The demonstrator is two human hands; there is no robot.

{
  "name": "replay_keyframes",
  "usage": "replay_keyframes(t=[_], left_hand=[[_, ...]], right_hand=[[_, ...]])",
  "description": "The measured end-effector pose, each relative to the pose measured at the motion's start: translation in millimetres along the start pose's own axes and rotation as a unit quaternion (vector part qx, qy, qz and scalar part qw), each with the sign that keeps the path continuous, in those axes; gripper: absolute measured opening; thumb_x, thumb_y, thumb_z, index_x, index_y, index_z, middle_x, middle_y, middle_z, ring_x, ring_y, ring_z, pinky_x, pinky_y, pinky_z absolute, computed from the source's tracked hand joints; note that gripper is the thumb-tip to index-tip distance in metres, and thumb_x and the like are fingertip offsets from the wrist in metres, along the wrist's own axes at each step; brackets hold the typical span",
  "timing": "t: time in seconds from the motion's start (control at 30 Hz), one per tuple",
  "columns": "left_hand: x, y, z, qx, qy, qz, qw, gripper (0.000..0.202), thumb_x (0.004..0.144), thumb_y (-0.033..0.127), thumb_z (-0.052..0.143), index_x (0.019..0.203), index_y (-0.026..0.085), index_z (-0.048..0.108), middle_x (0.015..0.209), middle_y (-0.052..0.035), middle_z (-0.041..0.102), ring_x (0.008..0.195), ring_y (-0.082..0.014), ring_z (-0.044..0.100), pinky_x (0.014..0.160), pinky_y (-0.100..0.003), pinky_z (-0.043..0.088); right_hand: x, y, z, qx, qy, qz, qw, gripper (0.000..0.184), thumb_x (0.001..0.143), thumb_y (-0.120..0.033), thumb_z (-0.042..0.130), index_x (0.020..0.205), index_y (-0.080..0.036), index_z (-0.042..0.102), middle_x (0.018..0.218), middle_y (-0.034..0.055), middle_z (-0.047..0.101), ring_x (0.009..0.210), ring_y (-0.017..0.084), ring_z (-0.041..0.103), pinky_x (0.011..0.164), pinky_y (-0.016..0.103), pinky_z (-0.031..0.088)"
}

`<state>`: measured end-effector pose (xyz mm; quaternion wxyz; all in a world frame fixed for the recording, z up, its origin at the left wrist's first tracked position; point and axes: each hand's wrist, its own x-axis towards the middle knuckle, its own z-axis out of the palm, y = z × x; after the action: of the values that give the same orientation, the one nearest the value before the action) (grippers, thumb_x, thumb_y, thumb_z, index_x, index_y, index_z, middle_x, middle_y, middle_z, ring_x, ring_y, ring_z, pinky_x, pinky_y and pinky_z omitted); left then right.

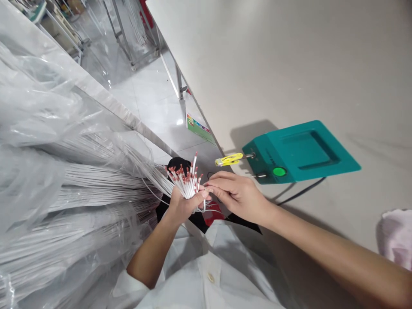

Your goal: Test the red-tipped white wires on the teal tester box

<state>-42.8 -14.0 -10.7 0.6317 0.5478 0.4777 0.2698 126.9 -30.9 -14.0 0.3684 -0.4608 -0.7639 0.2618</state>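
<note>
My left hand [185, 205] is wrapped round a bundle of white wires [186, 185] whose reddish, copper-looking tips fan out above the thumb. One wire stands higher than the others. My right hand [240, 194] has thumb and forefinger pinched together right at my left thumb, beside the bundle; what lies between those fingertips is too small to make out. A looped piece of white wire hangs below the hands. Just beyond my right hand, a yellow clip [229, 159] sticks out from a green device [305, 150] with a bright green round button [279, 171].
On the left, many long white wires [103, 189] lie under clear plastic sheeting [48, 111]. The pale table [289, 64] fills the right, with a dark cable [302, 191] behind the device and pinkish cloth [395, 236] at its edge. Metal racks [128, 34] stand on the floor beyond.
</note>
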Motion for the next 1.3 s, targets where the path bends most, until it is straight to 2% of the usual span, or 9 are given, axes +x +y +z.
replay_keyframes(t=[0.1, 0.23, 0.33, 0.43, 0.57, 0.63, 0.77, 1.0, 1.3], left_hand=[[2.9, -0.8, 6.1, -0.008, 0.007, -0.033, 0.999, 0.013, 0.069, 0.024, 0.063, 0.07, 0.011, 0.066, 0.05, 0.0004, 0.054, 0.049, -0.0096, 0.049, 0.05, -0.023, 0.04], [9.9, -4.7, 14.8, -0.044, 0.058, -0.053, 0.996, 0.018, 0.07, 0.026, 0.062, 0.078, 0.011, 0.065, 0.06, -0.0022, 0.063, 0.049, -0.0091, 0.051, 0.051, -0.023, 0.042], [17.2, -4.5, 17.2, -0.059, 0.081, -0.042, 0.994, 0.029, 0.072, 0.028, 0.062, 0.095, 0.011, 0.063, 0.068, -0.0037, 0.067, 0.048, -0.0083, 0.052, 0.052, -0.023, 0.043], [24.8, -4.5, 18.5, -0.066, 0.076, -0.026, 0.995, 0.042, 0.073, 0.028, 0.062, 0.11, 0.011, 0.059, 0.07, -0.0045, 0.068, 0.048, -0.0082, 0.051, 0.053, -0.023, 0.043], [34.2, -10.0, 21.9, -0.097, 0.067, -0.01, 0.993, 0.048, 0.073, 0.031, 0.063, 0.117, 0.011, 0.056, 0.072, -0.0061, 0.069, 0.047, -0.008, 0.05, 0.051, -0.023, 0.042], [37.9, -13.1, 23.4, -0.116, 0.07, -0.003, 0.991, 0.048, 0.072, 0.032, 0.064, 0.115, 0.013, 0.058, 0.071, -0.0053, 0.069, 0.046, -0.0078, 0.05, 0.049, -0.023, 0.041], [42.5, -14.1, 24.2, -0.152, 0.082, -0.003, 0.985, 0.049, 0.069, 0.033, 0.067, 0.113, 0.013, 0.059, 0.069, -0.005, 0.069, 0.046, -0.0078, 0.05, 0.048, -0.022, 0.041], [49.1, -11.7, 28.9, -0.184, 0.09, 0.003, 0.979, 0.052, 0.069, 0.032, 0.068, 0.115, 0.01, 0.058, 0.071, -0.007, 0.069, 0.047, -0.008, 0.049, 0.049, -0.023, 0.041], [49.3, -12.1, 36.1, -0.129, 0.075, 0.003, 0.989, 0.053, 0.071, 0.034, 0.065, 0.117, 0.01, 0.057, 0.074, -0.008, 0.071, 0.046, -0.0088, 0.05, 0.05, -0.024, 0.043]], right_hand=[[1.3, 3.0, -3.2, -0.153, -0.004, -0.065, 0.986, 0.02, 0.086, -0.02, 0.045, 0.078, -0.018, 0.063, 0.077, 0.0054, 0.065, 0.07, 0.014, 0.06, 0.059, 0.025, 0.044], [-2.2, 3.8, -22.7, -0.352, -0.035, -0.14, 0.925, 0.021, 0.083, -0.013, 0.047, 0.068, -0.015, 0.061, 0.066, 0.0056, 0.062, 0.057, 0.015, 0.055, 0.057, 0.03, 0.039], [-4.4, 2.5, -46.0, -0.427, -0.002, -0.159, 0.89, 0.013, 0.082, -0.013, 0.051, 0.084, -0.013, 0.063, 0.081, 0.0081, 0.066, 0.076, 0.018, 0.058, 0.067, 0.03, 0.04], [-2.0, 3.5, -63.1, -0.509, 0.016, -0.122, 0.852, 0.022, 0.084, -0.02, 0.05, 0.102, -0.012, 0.06, 0.094, 0.01, 0.065, 0.092, 0.024, 0.054, 0.074, 0.034, 0.038], [9.0, 6.6, -67.8, -0.552, -0.056, -0.068, 0.829, 0.026, 0.084, -0.01, 0.043, 0.104, -0.012, 0.059, 0.091, 0.0102, 0.065, 0.098, 0.028, 0.051, 0.077, 0.041, 0.034], [16.2, 8.0, -67.8, -0.552, -0.074, -0.055, 0.829, 0.024, 0.081, -0.008, 0.044, 0.098, -0.012, 0.06, 0.087, 0.0099, 0.065, 0.097, 0.029, 0.051, 0.078, 0.043, 0.033], [29.5, 14.9, -72.6, -0.502, -0.087, -0.053, 0.859, 0.011, 0.082, -0.02, 0.051, 0.08, -0.018, 0.062, 0.076, 0.0074, 0.064, 0.091, 0.03, 0.053, 0.078, 0.045, 0.032], [36.8, 31.9, -77.2, -0.395, -0.098, -0.082, 0.91, 0.028, 0.081, -0.014, 0.049, 0.054, -0.022, 0.051, 0.055, 0.0044, 0.059, 0.087, 0.03, 0.057, 0.082, 0.048, 0.03], [35.2, 27.5, -79.9, -0.43, -0.119, -0.063, 0.893, 0.03, 0.086, -0.014, 0.04, 0.06, -0.023, 0.055, 0.062, 0.0024, 0.065, 0.094, 0.028, 0.058, 0.089, 0.05, 0.027]])
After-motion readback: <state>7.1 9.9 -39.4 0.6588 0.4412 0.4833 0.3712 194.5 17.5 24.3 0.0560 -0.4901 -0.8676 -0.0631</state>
